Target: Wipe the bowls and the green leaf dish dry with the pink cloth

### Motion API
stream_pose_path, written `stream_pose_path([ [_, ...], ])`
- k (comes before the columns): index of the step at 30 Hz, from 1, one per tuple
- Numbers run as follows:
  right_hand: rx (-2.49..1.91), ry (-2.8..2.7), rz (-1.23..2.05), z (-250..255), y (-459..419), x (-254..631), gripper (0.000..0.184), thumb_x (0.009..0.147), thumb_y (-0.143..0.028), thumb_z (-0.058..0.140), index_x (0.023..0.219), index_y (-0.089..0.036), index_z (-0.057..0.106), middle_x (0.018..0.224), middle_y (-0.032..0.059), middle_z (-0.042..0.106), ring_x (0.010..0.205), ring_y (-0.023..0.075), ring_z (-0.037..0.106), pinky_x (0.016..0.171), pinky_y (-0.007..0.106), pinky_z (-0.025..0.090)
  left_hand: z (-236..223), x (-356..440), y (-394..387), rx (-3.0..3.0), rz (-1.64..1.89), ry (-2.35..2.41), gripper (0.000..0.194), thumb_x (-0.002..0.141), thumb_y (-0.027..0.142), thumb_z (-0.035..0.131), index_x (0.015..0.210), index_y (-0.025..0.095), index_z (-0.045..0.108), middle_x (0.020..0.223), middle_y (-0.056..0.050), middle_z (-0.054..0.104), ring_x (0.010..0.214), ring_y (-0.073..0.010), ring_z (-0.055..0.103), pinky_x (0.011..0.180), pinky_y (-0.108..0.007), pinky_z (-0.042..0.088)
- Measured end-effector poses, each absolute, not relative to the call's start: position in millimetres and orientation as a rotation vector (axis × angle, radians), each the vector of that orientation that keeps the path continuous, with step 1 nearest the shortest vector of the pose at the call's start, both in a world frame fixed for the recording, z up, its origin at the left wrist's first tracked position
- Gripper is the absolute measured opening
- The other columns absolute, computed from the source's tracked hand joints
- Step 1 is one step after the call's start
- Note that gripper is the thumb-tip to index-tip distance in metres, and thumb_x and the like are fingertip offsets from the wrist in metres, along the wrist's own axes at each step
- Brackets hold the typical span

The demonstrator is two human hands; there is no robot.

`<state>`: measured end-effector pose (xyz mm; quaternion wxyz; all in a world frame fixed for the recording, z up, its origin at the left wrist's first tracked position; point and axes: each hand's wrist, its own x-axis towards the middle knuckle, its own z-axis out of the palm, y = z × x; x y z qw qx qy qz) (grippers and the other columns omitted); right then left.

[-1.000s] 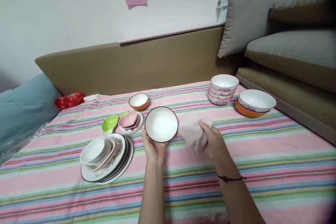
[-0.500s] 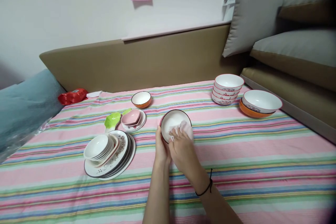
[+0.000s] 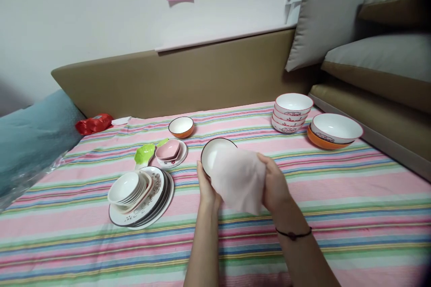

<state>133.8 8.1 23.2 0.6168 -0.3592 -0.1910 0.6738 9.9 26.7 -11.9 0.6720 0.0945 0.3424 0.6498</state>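
A white bowl with a dark rim (image 3: 212, 153) is held up and tilted in my left hand (image 3: 208, 193), whose thumb lies on its near left side. My right hand (image 3: 274, 184) grips a thin white cloth (image 3: 239, 181) at its right edge. The cloth hangs spread out in front of the bowl and hides its lower right part. Some fingers of both hands are hidden behind what they hold. Beyond the bowl stands a small orange bowl with a white inside (image 3: 182, 126).
On the striped cloth (image 3: 303, 260), stacked plates (image 3: 168, 206) with small white bowls (image 3: 124, 188) stand left. Pink dishes (image 3: 168, 149) and a green leaf-shaped dish (image 3: 144, 154) lie behind them. Stacked white bowls (image 3: 292, 114) and a large bowl (image 3: 336, 126) in an orange one stand right.
My right hand has drawn back from inside the bowl and moved right, and the bunched cloth is now spread out. My left hand with the bowl has shifted slightly left.
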Motion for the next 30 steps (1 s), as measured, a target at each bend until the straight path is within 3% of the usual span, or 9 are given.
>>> stream_pose_path([
  [4,-0.827,-0.294,1.503,36,7,159,0.038,0.077,-0.049,0.057,0.097,-0.019,0.070,0.101,0.0057,0.074,0.094,0.0254,0.068,0.076,0.037,0.056,-12,7,27,0.269,1.483,0.783,0.052,0.087,0.057,0.048,0.120,0.020,0.064,0.115,-0.010,0.069,0.105,-0.0270,0.065,0.084,-0.039,0.055],
  [7,-1.073,-0.407,1.112,37,3,159,0.037,0.073,-0.038,0.069,0.105,-0.019,0.068,0.107,0.0064,0.072,0.103,0.0272,0.066,0.082,0.038,0.055,-10,8,27,0.275,1.484,0.808,0.054,0.087,0.058,0.046,0.123,0.022,0.062,0.117,-0.010,0.068,0.108,-0.0275,0.064,0.085,-0.040,0.056],
  [9,-1.203,-0.635,0.737,36,0,148,0.033,0.079,-0.032,0.064,0.110,-0.020,0.067,0.113,0.0075,0.070,0.113,0.0284,0.061,0.094,0.042,0.050,-9,10,26,0.267,1.477,0.846,0.053,0.089,0.057,0.044,0.123,0.021,0.063,0.115,-0.009,0.069,0.109,-0.0269,0.064,0.086,-0.038,0.055],
  [13,-1.134,-1.526,0.278,22,2,117,0.046,0.090,-0.017,0.039,0.132,-0.022,0.057,0.141,0.0045,0.052,0.142,0.0263,0.030,0.115,0.048,0.028,-7,16,23,0.252,1.430,0.782,0.055,0.089,0.057,0.045,0.119,0.015,0.065,0.119,-0.011,0.068,0.119,-0.0275,0.058,0.097,-0.037,0.050],
  [18,-1.388,-1.809,-0.047,-5,13,88,0.049,0.093,-0.015,0.040,0.141,-0.016,0.045,0.154,0.0065,0.033,0.147,0.0319,0.006,0.115,0.056,0.020,-7,21,19,0.286,1.417,0.595,0.056,0.089,0.055,0.043,0.123,0.016,0.064,0.132,-0.009,0.060,0.130,-0.0248,0.049,0.109,-0.034,0.037],
  [20,-1.418,-1.835,-0.089,-11,13,83,0.051,0.093,-0.017,0.043,0.143,-0.015,0.042,0.155,0.0069,0.029,0.147,0.0326,0.004,0.115,0.056,0.020,-8,21,18,0.284,1.403,0.559,0.056,0.088,0.057,0.042,0.123,0.018,0.063,0.135,-0.008,0.058,0.131,-0.0244,0.048,0.110,-0.034,0.037],
  [26,-1.477,-1.877,0.055,-18,6,75,0.050,0.091,-0.013,0.039,0.140,-0.014,0.047,0.150,0.0081,0.039,0.145,0.0342,0.016,0.112,0.053,0.027,-13,19,19,0.242,1.343,0.550,0.056,0.086,0.058,0.045,0.114,0.016,0.068,0.131,-0.009,0.061,0.125,-0.0245,0.054,0.109,-0.033,0.037],
  [30,-1.537,-1.904,0.150,-18,4,77,0.053,0.088,-0.011,0.038,0.141,-0.008,0.045,0.152,0.0110,0.035,0.142,0.0378,0.021,0.112,0.053,0.028,-14,18,19,0.321,1.366,0.603,0.052,0.088,0.053,0.045,0.115,0.014,0.068,0.126,-0.010,0.064,0.121,-0.0240,0.057,0.109,-0.033,0.037],
])
